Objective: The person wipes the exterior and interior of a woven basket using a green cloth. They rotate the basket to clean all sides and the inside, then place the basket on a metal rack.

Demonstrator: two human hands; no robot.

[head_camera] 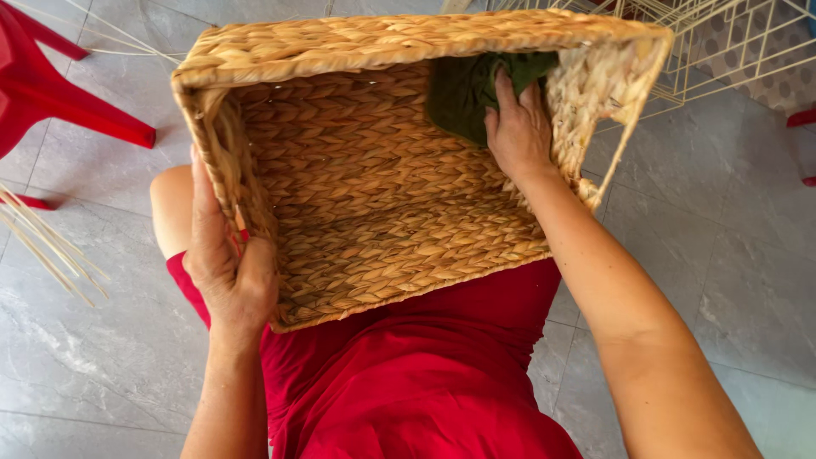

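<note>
Basket [382, 229] of woven straw-coloured fibre rests on the person's lap, tipped so its open mouth faces the camera, filling the frame from nine to two o'clock. Left hand [225, 263] is closed around the basket's near left wall at eight o'clock, thumb outside, fingers apparently wrapped inside. Right hand [518, 132] reaches into the far right corner at one o'clock, fingers pressed on a dark green cloth [463, 93] bunched against the inner wall. Red garment [416, 374] covers the lap at six o'clock. Grey tiled floor [748, 255] surrounds; red plastic chair legs [59, 98] stand at ten o'clock, and a pale wire frame [739, 42] lies at one o'clock.
</note>
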